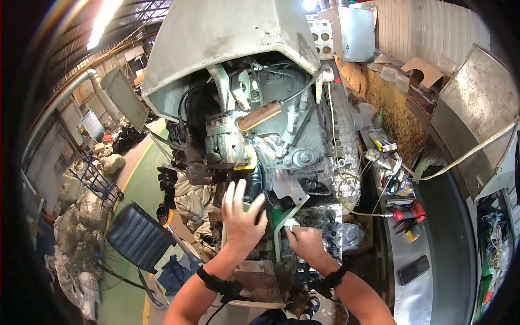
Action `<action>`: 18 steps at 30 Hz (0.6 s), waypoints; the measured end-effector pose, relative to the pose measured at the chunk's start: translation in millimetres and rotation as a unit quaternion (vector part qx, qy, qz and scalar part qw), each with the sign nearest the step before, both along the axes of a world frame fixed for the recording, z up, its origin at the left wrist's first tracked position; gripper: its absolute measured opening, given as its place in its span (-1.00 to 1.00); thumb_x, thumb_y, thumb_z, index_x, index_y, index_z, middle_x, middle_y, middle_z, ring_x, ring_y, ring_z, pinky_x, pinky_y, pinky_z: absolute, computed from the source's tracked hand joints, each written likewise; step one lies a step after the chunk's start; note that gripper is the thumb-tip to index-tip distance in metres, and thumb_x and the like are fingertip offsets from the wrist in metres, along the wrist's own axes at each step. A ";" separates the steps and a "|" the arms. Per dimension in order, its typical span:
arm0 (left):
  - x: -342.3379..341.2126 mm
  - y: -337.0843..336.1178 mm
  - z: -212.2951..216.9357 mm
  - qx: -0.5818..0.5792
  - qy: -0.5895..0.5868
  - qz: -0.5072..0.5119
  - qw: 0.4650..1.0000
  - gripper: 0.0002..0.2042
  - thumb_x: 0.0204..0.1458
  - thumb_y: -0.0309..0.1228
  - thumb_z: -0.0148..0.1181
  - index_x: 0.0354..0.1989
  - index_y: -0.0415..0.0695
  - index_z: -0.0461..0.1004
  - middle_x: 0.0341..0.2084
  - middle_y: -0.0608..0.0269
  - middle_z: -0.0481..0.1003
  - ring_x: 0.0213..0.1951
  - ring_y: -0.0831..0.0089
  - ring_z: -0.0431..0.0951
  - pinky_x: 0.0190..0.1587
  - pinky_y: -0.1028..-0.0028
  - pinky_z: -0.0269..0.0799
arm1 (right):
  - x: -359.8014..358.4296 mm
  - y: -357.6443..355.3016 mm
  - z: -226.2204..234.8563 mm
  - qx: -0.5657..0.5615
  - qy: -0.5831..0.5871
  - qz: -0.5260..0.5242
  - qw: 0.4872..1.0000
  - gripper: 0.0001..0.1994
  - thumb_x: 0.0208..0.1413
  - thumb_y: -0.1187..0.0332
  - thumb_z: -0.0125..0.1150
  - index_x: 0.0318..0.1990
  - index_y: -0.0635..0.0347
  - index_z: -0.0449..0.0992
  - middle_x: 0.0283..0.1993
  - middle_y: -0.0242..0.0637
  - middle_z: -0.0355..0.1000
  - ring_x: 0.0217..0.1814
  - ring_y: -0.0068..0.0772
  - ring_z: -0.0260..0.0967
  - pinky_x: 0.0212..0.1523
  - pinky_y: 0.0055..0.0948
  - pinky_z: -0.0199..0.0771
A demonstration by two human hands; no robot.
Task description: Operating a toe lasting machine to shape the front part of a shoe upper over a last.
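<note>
Working at the open-fronted machine [319, 135], you seem midway, though what's finished or left isn't clear. Your left hand [244, 216] is forward, its grip spread wide near a dark part [253, 185]; your right hand [307, 245] curls in, its narrow grip holding a small white piece [291, 222] beside a pale curved strip [278, 244].
</note>
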State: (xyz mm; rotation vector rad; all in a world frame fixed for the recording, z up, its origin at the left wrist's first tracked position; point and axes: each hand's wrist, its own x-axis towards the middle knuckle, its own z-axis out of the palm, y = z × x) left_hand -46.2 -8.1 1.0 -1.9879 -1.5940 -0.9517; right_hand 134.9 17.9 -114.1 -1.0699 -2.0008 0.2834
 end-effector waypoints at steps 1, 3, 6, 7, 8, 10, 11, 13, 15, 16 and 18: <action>-1.1 0.0 5.2 -0.005 0.051 0.007 0.999 -0.78 -0.16 -0.41 0.40 -0.28 -0.08 0.63 0.31 -0.09 0.25 0.36 -0.16 0.15 0.38 -0.04 0.08 | -1.3 -0.2 0.8 -0.006 -0.009 0.001 1.000 -0.73 0.18 0.24 0.24 -0.51 0.18 0.55 -0.58 -0.11 0.51 -0.57 0.00 0.51 -0.52 -0.13 0.54; -3.1 3.4 10.9 -0.020 0.108 0.009 0.994 -0.85 -0.14 -0.40 0.37 -0.38 -0.14 0.61 0.28 -0.12 0.29 0.35 -0.17 0.17 0.37 -0.12 0.06 | -5.3 -0.4 -0.6 -0.009 0.012 -0.004 1.000 -0.71 0.16 0.23 0.26 -0.54 0.19 0.54 -0.58 -0.08 0.50 -0.56 0.04 0.50 -0.51 -0.09 0.51; -3.4 13.6 9.4 -0.021 0.091 -0.005 0.996 -0.89 -0.09 -0.37 0.32 -0.50 -0.14 0.62 0.06 -0.08 0.48 0.22 -0.06 0.34 0.30 -0.12 0.15 | -9.7 -4.4 -3.0 -0.012 0.002 -0.011 1.000 -0.68 0.13 0.21 0.29 -0.58 0.19 0.51 -0.58 -0.03 0.48 -0.55 0.09 0.48 -0.49 -0.04 0.48; 4.8 18.3 14.2 -0.027 0.034 -0.067 0.997 -0.92 -0.08 -0.36 0.31 -0.51 -0.06 0.64 -0.11 0.04 0.57 0.10 0.00 0.45 0.26 -0.05 0.21 | -7.7 -2.2 -5.2 -0.015 -0.027 -0.029 0.999 -0.67 0.13 0.19 0.29 -0.59 0.20 0.51 -0.58 -0.01 0.48 -0.54 0.11 0.48 -0.48 -0.03 0.48; 16.1 20.8 22.9 -0.063 0.007 -0.119 0.991 -0.93 -0.11 -0.34 0.33 -0.51 -0.02 0.65 -0.21 0.12 0.60 0.03 0.03 0.50 0.25 0.01 0.23 | -3.0 -1.3 -9.8 -0.011 -0.035 -0.042 0.998 -0.66 0.12 0.19 0.30 -0.60 0.19 0.50 -0.58 0.00 0.47 -0.55 0.12 0.47 -0.48 -0.02 0.47; 33.2 25.3 7.8 0.027 -0.025 -0.178 0.983 -0.78 0.04 -0.25 0.31 -0.52 -0.13 0.62 -0.19 0.11 0.58 0.04 0.12 0.50 0.25 0.02 0.24 | -3.0 -1.6 -4.3 0.004 -0.034 -0.028 0.999 -0.70 0.12 0.20 0.27 -0.55 0.19 0.53 -0.59 -0.01 0.47 -0.56 0.12 0.47 -0.49 -0.01 0.47; 44.4 21.2 21.8 -0.040 -0.020 -0.162 0.986 -0.70 0.11 -0.21 0.28 -0.55 -0.18 0.60 -0.13 0.05 0.55 0.08 0.11 0.46 0.27 -0.01 0.22 | 1.5 -2.3 -1.9 0.003 -0.033 -0.021 0.999 -0.74 0.13 0.22 0.23 -0.50 0.18 0.56 -0.59 -0.02 0.48 -0.57 0.12 0.48 -0.50 -0.03 0.47; 34.9 17.7 29.7 -0.040 -0.041 -0.172 0.984 -0.73 0.10 -0.22 0.28 -0.43 -0.20 0.60 -0.06 0.00 0.52 0.12 0.07 0.43 0.31 -0.02 0.18 | 2.6 -5.2 -4.5 -0.015 -0.061 -0.034 0.997 -0.74 0.12 0.21 0.25 -0.50 0.19 0.55 -0.59 0.00 0.47 -0.55 0.14 0.48 -0.49 0.00 0.46; 13.1 14.1 24.3 0.000 -0.059 -0.121 0.991 -0.75 0.09 -0.24 0.27 -0.22 -0.18 0.57 -0.01 0.00 0.49 0.14 0.05 0.42 0.35 -0.01 0.14 | -1.5 -2.2 -12.7 0.016 -0.075 -0.031 0.997 -0.72 0.11 0.21 0.29 -0.53 0.19 0.52 -0.59 0.02 0.47 -0.56 0.14 0.48 -0.51 -0.01 0.46; 0.2 13.1 17.9 -0.003 -0.053 -0.098 0.994 -0.65 0.08 -0.27 0.26 0.02 -0.14 0.49 0.07 0.00 0.44 0.20 0.05 0.36 0.38 0.00 0.10 | -4.9 -1.3 -15.7 0.020 -0.049 -0.038 0.998 -0.72 0.10 0.23 0.30 -0.54 0.20 0.52 -0.60 0.03 0.47 -0.57 0.14 0.47 -0.52 -0.01 0.45; -11.9 5.2 11.9 -0.003 -0.080 -0.027 0.996 -0.44 0.02 -0.25 0.30 0.22 -0.11 0.35 0.24 -0.12 0.26 0.26 -0.07 0.26 0.39 -0.02 0.06 | -8.0 -1.8 -16.1 0.022 -0.031 -0.055 0.998 -0.72 0.10 0.27 0.32 -0.57 0.24 0.51 -0.64 0.01 0.44 -0.61 0.13 0.45 -0.54 -0.03 0.43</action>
